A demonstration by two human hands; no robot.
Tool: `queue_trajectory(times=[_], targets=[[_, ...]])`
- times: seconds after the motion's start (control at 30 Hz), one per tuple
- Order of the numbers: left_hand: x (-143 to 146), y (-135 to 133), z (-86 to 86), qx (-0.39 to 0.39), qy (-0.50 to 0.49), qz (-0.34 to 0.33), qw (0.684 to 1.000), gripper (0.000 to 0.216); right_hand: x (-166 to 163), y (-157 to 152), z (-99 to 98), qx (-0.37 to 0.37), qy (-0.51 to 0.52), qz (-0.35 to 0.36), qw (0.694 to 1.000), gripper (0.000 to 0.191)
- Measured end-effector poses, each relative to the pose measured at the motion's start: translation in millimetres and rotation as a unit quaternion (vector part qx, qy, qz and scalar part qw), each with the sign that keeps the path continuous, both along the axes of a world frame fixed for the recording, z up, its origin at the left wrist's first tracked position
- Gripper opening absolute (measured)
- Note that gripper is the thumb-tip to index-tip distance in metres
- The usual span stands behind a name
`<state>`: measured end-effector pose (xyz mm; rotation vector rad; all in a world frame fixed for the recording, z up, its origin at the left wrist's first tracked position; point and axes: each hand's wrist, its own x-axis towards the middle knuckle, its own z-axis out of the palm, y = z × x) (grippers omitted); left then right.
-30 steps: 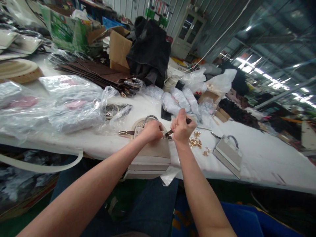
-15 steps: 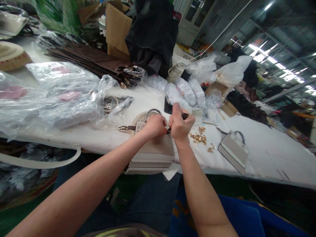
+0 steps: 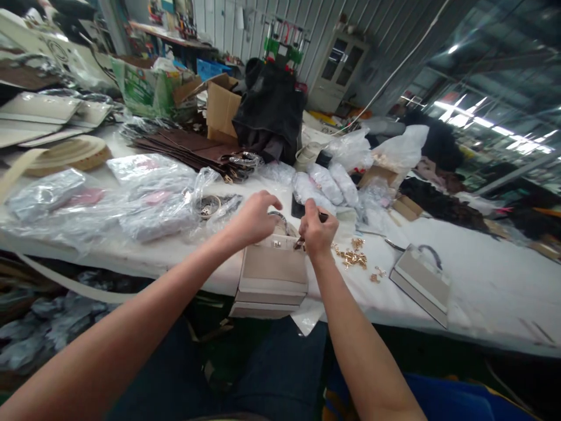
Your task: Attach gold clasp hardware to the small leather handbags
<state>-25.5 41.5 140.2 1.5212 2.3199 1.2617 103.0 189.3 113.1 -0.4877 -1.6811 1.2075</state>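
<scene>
The bag (image 3: 274, 272) lies at the near edge of the table (image 3: 491, 275), its handle (image 3: 280, 219) pointing far and its base near; which axis is longer is hard to judge. The left hand (image 3: 258, 217) is above its far left corner, fingers loosely parted, hiding part of the handle. The right hand (image 3: 318, 231) is closed around a dark tool (image 3: 300, 242), slanting from far right to near left, tip at the bag's far right; the fist covers its middle. Left, a tub (image 3: 210, 206) holds small pieces, blurred under plastic. Far off, an open carton (image 3: 222, 111) has contents too unclear to name. Both forearms are cut off.
</scene>
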Motion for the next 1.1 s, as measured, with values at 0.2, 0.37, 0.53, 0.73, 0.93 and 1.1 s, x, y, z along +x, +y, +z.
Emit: queue_trajectory(times=[0.2,0.37,0.53,0.73,0.93,1.1], targets=[[-34,-54,-20.5,-0.083,-0.117,0.051,0.988,0.020,-12,-18,17.4,-0.040,0.085,-0.014,0.995,0.066],[-31,-58,-53.8,-0.089,-0.150,0.039,0.984,0.029,-32,-51,9.4,-0.041,0.070,0.037,0.996,0.067],[-30,-52,-69.8,-0.064,-0.127,0.035,0.989,0.031,-47,-67,0.4,-0.064,0.077,0.038,0.994,0.067],[-28,-48,-83.9,-0.032,-0.228,0.019,0.973,0.030,-63,-70,-1.9,-0.069,0.077,0.040,0.994,0.065],[-26,-46,-88.5,-0.020,-0.234,0.032,0.971,0.027,-73,-77,-10.0,-0.088,0.056,0.044,0.994,0.066],[-30,-48,-91.9,0.000,-0.239,0.028,0.971,0.024,-77,-85,-15.3,-0.061,0.033,0.034,0.997,0.066]])
